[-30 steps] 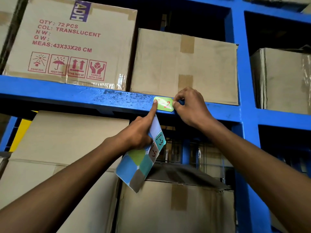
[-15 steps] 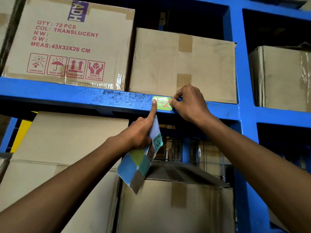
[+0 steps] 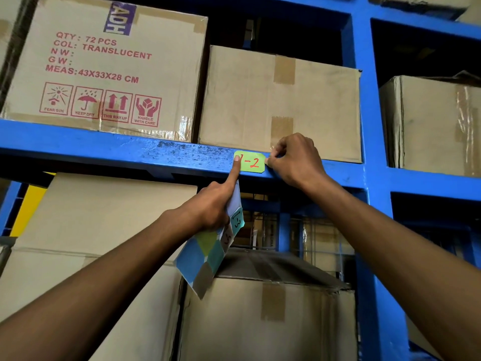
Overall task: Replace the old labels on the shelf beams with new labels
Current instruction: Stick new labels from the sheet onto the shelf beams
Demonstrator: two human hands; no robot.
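Note:
A green label (image 3: 251, 162) marked "1-2" in red sits on the front of the blue shelf beam (image 3: 104, 149). My left hand (image 3: 210, 207) grips a sheet of coloured labels (image 3: 208, 254) with its curled fingers, and its outstretched index finger presses the label's left edge. My right hand (image 3: 296, 160) is at the label's right edge, thumb and fingertips pinched together there, on a pale bit that looks like tape or backing. One sheet label reads "1-3".
Cardboard boxes stand on the shelf above the beam: a printed one (image 3: 104, 66) at left, a plain one (image 3: 281, 102) behind my right hand. More boxes (image 3: 260, 319) fill the bay below. A blue upright (image 3: 364, 142) rises to the right, with another box (image 3: 429, 126) beyond.
My right hand has drawn a little to the right, uncovering the whole "1-2" on the label. My left index finger stays on the label's left edge.

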